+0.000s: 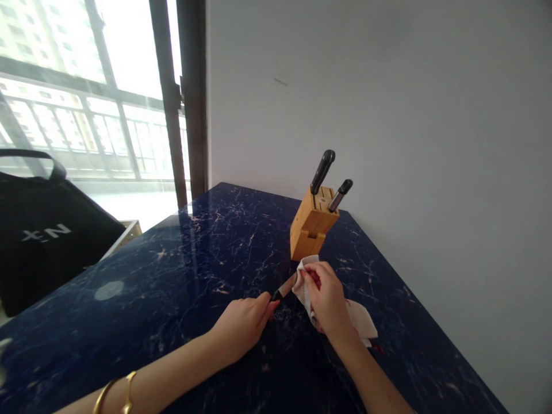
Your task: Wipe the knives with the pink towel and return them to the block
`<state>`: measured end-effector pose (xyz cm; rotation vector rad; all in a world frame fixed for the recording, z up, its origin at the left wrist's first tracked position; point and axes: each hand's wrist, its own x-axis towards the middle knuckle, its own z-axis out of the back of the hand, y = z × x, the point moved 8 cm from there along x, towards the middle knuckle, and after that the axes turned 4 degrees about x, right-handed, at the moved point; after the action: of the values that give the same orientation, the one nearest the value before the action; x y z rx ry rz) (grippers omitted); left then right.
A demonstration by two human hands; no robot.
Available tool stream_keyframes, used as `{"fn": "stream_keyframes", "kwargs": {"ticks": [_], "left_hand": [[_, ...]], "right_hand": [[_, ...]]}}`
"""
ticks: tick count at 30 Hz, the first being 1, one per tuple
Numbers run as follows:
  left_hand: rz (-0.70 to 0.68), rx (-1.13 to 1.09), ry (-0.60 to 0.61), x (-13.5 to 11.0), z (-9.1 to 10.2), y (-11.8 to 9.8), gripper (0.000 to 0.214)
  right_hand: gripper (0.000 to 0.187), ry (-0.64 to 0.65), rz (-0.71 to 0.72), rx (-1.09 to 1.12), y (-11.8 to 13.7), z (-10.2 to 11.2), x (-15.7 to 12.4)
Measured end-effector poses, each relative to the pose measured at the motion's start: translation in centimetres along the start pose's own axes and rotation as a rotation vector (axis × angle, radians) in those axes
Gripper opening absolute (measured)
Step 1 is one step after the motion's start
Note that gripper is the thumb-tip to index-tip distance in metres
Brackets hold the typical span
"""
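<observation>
My left hand [246, 325] is closed round the dark handle of a knife [287, 286], whose blade points away to the upper right. A white cloth [305, 292] is pinched in my right hand [326, 292] and wrapped over the far part of the blade, so the tip is hidden. Part of the cloth hangs below my right wrist and shows some red marks. Just beyond the cloth, a wooden knife block [311, 227] stands on the table. From its slots rise a black-handled knife [322, 171] and a second handle, black and silver [340, 195].
The dark blue marble-patterned table [172, 287] reaches to a grey wall [388, 115] on the right. A black bag [52, 236] with white lettering is beyond its left edge, near a large window [86, 86]. A pale round spot [108, 290] marks the tabletop.
</observation>
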<state>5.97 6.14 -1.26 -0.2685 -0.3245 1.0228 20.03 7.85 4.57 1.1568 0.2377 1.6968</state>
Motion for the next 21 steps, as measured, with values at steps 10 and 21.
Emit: {"fn": "stream_keyframes", "kwargs": {"ticks": [10, 21], "left_hand": [[0.012, -0.014, 0.027, 0.0, -0.1, 0.0, 0.039], [0.010, -0.002, 0.049, 0.2, -0.1, 0.1, 0.041]], "right_hand": [[0.013, -0.025, -0.031, -0.028, -0.6, 0.2, 0.3], [0.014, -0.072, -0.070, 0.002, -2.2, 1.1, 0.8]]}}
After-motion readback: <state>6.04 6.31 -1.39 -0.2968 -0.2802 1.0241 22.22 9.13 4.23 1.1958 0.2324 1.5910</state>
